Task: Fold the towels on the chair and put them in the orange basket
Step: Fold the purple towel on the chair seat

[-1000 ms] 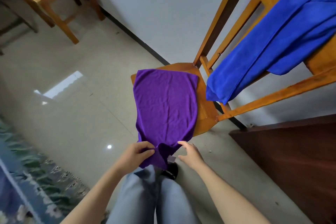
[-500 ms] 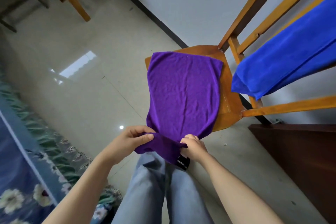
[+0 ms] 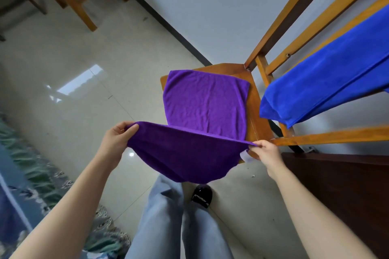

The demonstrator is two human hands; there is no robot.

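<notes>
A purple towel (image 3: 205,103) lies spread over the seat of a wooden chair (image 3: 257,111). Its near end is lifted off the seat edge and stretched wide, sagging between my hands. My left hand (image 3: 116,141) pinches the near left corner. My right hand (image 3: 266,152) pinches the near right corner, where a small white tag hangs. A blue towel (image 3: 324,88) is draped over the chair's backrest slats at the right. No orange basket is in view.
A dark brown wooden cabinet (image 3: 341,193) stands at the lower right. Legs of another wooden chair or table (image 3: 73,4) are at the top left. A patterned rug (image 3: 31,178) covers the floor on the left. My legs and a black shoe (image 3: 202,195) are below the towel.
My hands moved apart and upward, each carrying a near corner, so the towel's hanging end went from bunched to lifted and stretched wide. The view shifted closer over the chair.
</notes>
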